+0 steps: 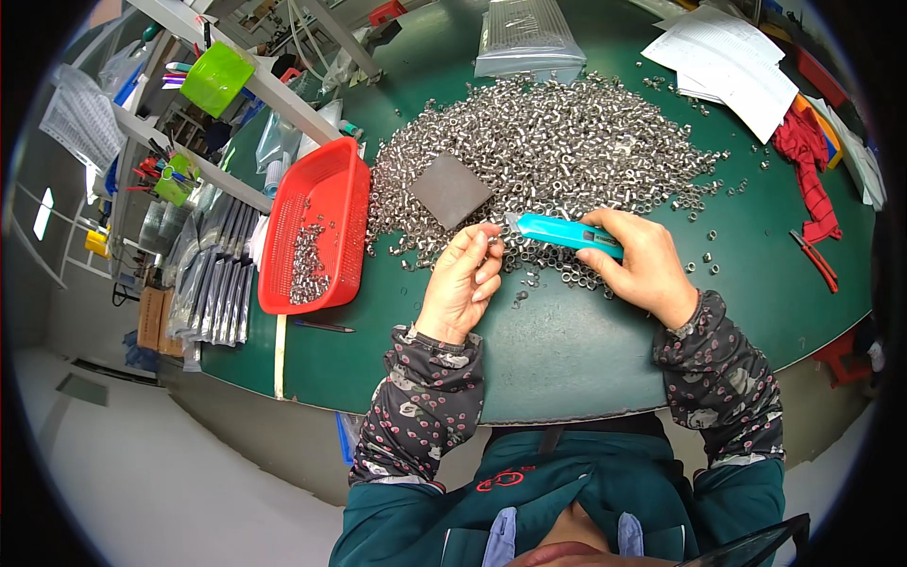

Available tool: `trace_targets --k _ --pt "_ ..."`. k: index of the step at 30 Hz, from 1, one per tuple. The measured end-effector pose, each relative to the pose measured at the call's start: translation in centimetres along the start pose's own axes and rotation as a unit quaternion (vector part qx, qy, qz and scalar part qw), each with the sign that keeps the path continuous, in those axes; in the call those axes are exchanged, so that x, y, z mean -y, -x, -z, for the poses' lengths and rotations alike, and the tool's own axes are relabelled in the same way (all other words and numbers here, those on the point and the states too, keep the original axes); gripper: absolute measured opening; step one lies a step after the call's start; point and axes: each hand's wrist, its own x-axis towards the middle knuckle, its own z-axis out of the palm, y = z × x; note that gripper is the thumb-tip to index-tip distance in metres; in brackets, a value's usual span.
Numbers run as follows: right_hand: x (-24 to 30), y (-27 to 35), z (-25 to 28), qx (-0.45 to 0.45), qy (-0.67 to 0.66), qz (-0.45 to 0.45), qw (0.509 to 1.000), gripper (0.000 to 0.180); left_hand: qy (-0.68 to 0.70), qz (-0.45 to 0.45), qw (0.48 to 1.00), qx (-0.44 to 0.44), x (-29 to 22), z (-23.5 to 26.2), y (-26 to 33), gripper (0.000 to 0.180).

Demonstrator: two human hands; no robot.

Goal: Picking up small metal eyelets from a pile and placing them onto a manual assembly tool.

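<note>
My right hand [644, 265] grips a turquoise utility knife [565, 232] whose tip points left, toward my other hand. Close to that tip, my left hand [460, 282] is closed in a pinch; a small part seems to be between thumb and forefinger, too hidden to make out. Behind both hands spreads a large heap of small, shiny metal rings [567, 142]. A flat, dark grey square block [451, 192] lies on the heap's near left side. Several loose rings are scattered along the near edge of the heap.
A red plastic basket [358, 203] with some metal rings stands left, a pen [324, 327] near it. At the far side lie a clear plastic bag [529, 38] and papers [723, 61]. Red cloth [806, 170] and red-handled pliers [818, 263] are at the right of the green table [576, 364].
</note>
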Motion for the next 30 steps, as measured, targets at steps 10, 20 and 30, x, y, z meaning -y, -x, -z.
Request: trace_targets --k 10,20,30 --pt "0.03 -0.02 0.05 0.005 0.002 0.001 1.000 0.022 0.002 -0.004 1.000 0.002 -0.01 0.03 -0.05 0.018" --pt "0.51 -0.08 0.40 0.043 -0.021 -0.030 0.998 0.023 -0.018 -0.016 0.999 -0.025 0.10 0.07 -0.09 0.016" --pt "0.84 0.17 0.40 0.077 -0.015 -0.014 0.997 0.022 -0.009 -0.044 0.999 0.009 0.34 0.20 -0.20 0.012"
